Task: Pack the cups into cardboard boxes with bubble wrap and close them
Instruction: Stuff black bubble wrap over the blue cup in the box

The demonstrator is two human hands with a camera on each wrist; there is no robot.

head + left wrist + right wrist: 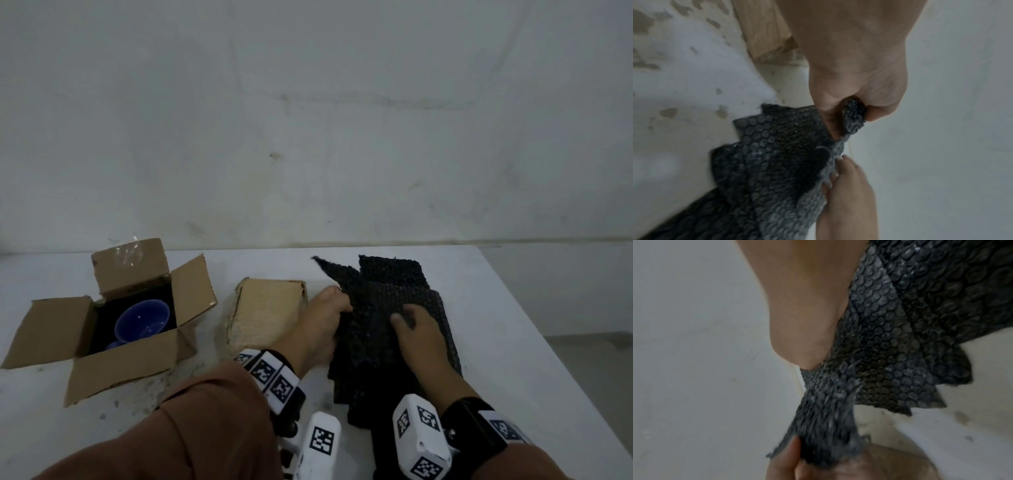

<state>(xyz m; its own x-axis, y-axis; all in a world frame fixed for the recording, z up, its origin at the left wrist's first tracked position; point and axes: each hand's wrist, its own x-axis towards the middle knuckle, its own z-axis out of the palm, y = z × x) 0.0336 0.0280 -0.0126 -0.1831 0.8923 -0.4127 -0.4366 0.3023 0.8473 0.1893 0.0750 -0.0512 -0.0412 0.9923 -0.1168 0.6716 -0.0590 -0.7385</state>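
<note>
A stack of black bubble wrap sheets (394, 284) lies on the white table (513, 308), right of centre. My left hand (330, 308) pinches the edge of one bubble wrap sheet (777, 154) between thumb and curled fingers (885, 104) and lifts it off the stack. My right hand (411, 325) rests flat on top of the stack, its fingertips (838, 164) touching the lifted sheet. An open cardboard box (102, 346) at the left holds a blue cup (142, 323) on dark wrap. A shut cardboard box (267, 315) stands just left of my left hand.
The table's right edge runs diagonally close to the bubble wrap stack, with grey floor (582, 359) beyond. A plain wall (308, 137) stands right behind the table. The open box's flaps (191, 291) spread outwards over the table.
</note>
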